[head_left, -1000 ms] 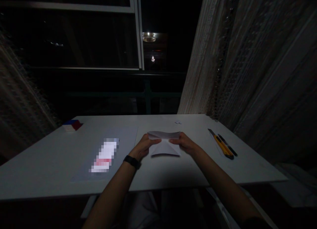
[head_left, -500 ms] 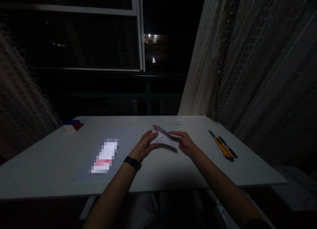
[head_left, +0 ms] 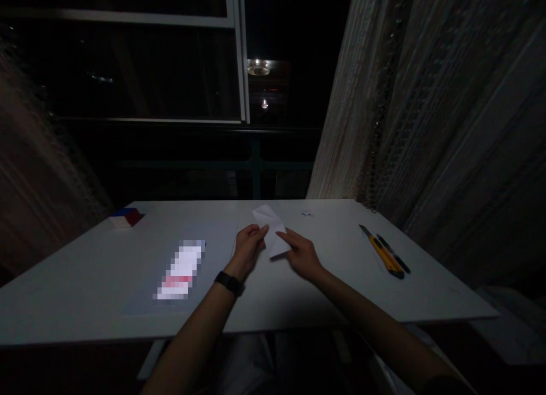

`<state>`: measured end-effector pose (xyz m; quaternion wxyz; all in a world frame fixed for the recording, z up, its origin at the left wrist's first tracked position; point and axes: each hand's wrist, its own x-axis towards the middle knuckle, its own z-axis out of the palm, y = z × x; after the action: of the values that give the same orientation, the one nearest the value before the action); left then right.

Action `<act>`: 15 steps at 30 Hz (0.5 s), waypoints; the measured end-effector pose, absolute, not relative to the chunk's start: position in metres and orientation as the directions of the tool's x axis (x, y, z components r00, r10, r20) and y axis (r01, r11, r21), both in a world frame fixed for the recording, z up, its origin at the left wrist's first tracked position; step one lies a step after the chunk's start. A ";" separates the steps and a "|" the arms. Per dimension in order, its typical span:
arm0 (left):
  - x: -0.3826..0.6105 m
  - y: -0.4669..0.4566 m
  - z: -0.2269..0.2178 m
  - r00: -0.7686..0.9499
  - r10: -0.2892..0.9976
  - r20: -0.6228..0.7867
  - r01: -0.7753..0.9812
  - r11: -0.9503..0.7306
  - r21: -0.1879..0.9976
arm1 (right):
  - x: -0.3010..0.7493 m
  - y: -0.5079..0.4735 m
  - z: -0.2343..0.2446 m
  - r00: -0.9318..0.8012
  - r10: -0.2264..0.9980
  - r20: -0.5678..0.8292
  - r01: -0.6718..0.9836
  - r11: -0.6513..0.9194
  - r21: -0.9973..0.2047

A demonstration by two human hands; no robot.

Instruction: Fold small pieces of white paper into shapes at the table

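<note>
A folded piece of white paper (head_left: 270, 224) is held up just above the white table (head_left: 298, 292), turned so it runs diagonally away from me. My left hand (head_left: 248, 248), with a dark watch on its wrist, pinches the paper's left edge. My right hand (head_left: 301, 254) grips its near right corner with closed fingers. The room is dim and fine folds are hard to see.
A yellow utility knife (head_left: 383, 251) and a black pen (head_left: 393, 252) lie at the right. A blurred white and red item (head_left: 181, 268) rests on a large sheet at the left. A red, white and blue block (head_left: 124, 217) sits at the far left corner. Curtains hang on both sides.
The paper was lying wide and flat between both hands; it has been lifted and rotated to a narrow diagonal. My right hand moved left and nearer, my left stayed about where it was.
</note>
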<state>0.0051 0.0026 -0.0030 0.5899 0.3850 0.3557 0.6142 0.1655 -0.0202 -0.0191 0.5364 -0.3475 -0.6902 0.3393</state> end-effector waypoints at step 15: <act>0.015 -0.004 -0.004 0.083 0.972 0.218 -0.116 -0.208 0.971 | 0.168 -0.004 -0.026 -0.118 0.992 0.035 -0.282 0.001 -0.959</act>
<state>0.0153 -0.0038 -0.0043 0.4925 0.5469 0.3916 0.5523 0.1680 -0.0036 -0.0259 0.5391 -0.3880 -0.4580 0.5909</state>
